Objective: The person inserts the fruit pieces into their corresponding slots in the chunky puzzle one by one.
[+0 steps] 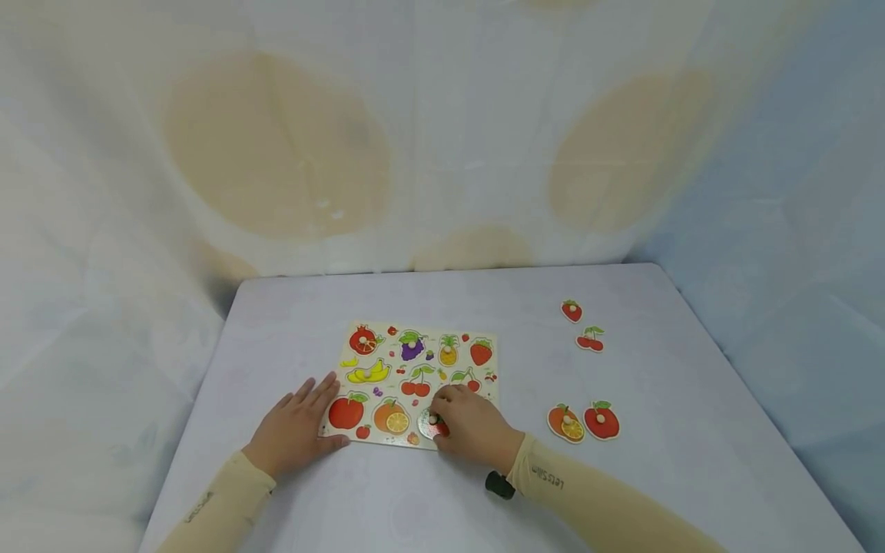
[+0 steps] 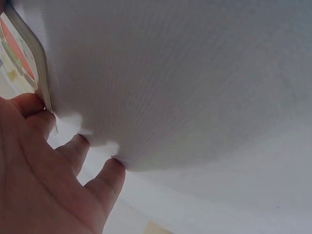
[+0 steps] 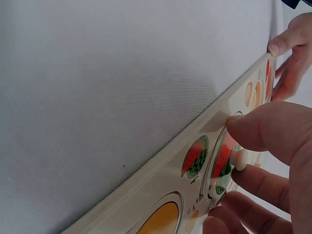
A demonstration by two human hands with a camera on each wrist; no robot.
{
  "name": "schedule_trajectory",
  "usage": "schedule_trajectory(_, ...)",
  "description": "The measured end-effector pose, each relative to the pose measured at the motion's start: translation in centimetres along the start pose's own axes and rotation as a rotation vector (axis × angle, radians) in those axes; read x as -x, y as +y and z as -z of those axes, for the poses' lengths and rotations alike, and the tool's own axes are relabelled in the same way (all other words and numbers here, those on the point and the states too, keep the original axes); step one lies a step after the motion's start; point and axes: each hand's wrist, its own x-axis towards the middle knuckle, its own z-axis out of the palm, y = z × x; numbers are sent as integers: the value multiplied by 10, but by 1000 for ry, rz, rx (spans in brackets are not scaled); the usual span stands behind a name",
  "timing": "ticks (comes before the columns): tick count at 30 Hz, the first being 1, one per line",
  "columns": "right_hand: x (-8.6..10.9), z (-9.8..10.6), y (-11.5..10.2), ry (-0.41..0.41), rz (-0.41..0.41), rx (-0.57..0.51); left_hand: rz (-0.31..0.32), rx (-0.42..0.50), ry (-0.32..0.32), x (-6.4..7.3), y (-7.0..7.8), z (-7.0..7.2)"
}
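Note:
A fruit puzzle board lies on the table. Against its left edge and near corner rests my left hand, its fingers spread on the table and its thumb by the front edge. With curled fingers, my right hand holds a watermelon puzzle piece at the board's near right. In the right wrist view the index fingertip touches the piece's white knob, while the thumb is at the piece's edge. The piece sits slightly tilted over its spot; how deep it lies is hidden by the fingers.
Right of the board lie loose pieces: a strawberry, cherries, an orange and an apple. A small black object shows under the right wrist. Patterned cloth hangs behind the table.

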Motion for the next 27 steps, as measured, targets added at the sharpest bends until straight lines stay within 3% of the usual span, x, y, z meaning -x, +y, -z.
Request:
schedule_trajectory(8,1,2,-1,-30,6,-7,4,6,-11,2,0,2)
schedule_trajectory(15,8,3,5,-66,16,-89,5,12,-16,2,0,-2)
schedule_trajectory(27,5,5,21,-100,104,-129,-16,5,14,2,3,4)
